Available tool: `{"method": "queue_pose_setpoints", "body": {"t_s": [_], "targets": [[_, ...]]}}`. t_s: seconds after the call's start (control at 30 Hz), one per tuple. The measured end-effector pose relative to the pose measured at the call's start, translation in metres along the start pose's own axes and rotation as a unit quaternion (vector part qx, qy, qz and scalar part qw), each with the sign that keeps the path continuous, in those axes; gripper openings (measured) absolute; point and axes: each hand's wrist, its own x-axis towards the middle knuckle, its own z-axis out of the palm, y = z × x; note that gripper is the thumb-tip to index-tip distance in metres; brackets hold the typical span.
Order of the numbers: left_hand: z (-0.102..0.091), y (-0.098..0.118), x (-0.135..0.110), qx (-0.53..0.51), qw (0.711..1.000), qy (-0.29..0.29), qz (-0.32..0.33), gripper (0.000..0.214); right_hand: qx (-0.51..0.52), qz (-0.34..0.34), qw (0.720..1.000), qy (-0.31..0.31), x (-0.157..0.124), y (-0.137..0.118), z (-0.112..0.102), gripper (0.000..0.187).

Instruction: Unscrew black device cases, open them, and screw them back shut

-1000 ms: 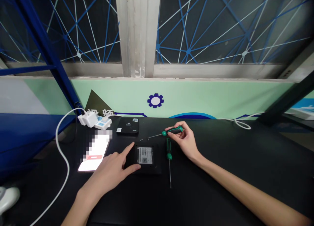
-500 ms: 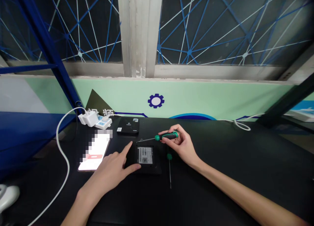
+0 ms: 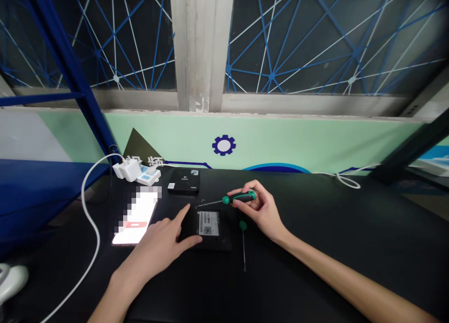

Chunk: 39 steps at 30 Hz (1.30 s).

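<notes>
My left hand (image 3: 159, 248) rests on the left edge of a small black box (image 3: 210, 229) with a white label, forefinger stretched along its corner and thumb against its side. My right hand (image 3: 261, 208) is closed around a green-handled screwdriver (image 3: 231, 199). Its thin shaft points left and reaches the far left corner of the black box. A second green screwdriver (image 3: 242, 241) lies on the black table (image 3: 315, 248) just right of the box, tip toward me.
A lit phone (image 3: 135, 217) lies left of the box. Behind it are a second black box (image 3: 183, 180), a white power strip with a charger (image 3: 135, 172), and a white cable (image 3: 89, 220) looping left. Another white cable (image 3: 347, 178) lies at the back right.
My right hand moved the screwdriver left, so its tip went from the table behind the box to the box's far left corner. My left hand stayed put.
</notes>
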Motion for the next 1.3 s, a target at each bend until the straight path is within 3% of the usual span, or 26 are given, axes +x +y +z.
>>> {"method": "queue_pose_setpoints", "body": {"t_s": [0.47,0.8,1.13,1.3], "targets": [[-0.002,0.003,-0.001,-0.008,1.0,0.001,-0.004,0.089,-0.079,-0.008,0.997,-0.018,-0.001,0.0,-0.003,0.029],[-0.005,0.005,-0.004,-0.01,1.0,0.001,0.011,0.077,-0.105,-0.02,0.991,0.077,0.005,0.005,-0.011,0.028],[-0.004,0.006,-0.002,-0.01,0.999,0.019,0.026,0.071,-0.166,-0.035,0.985,0.038,0.005,0.011,-0.011,0.02],[-0.004,0.007,-0.003,-0.015,1.0,0.016,0.022,0.072,-0.165,-0.036,0.984,0.049,0.006,0.011,-0.011,0.022]]}}
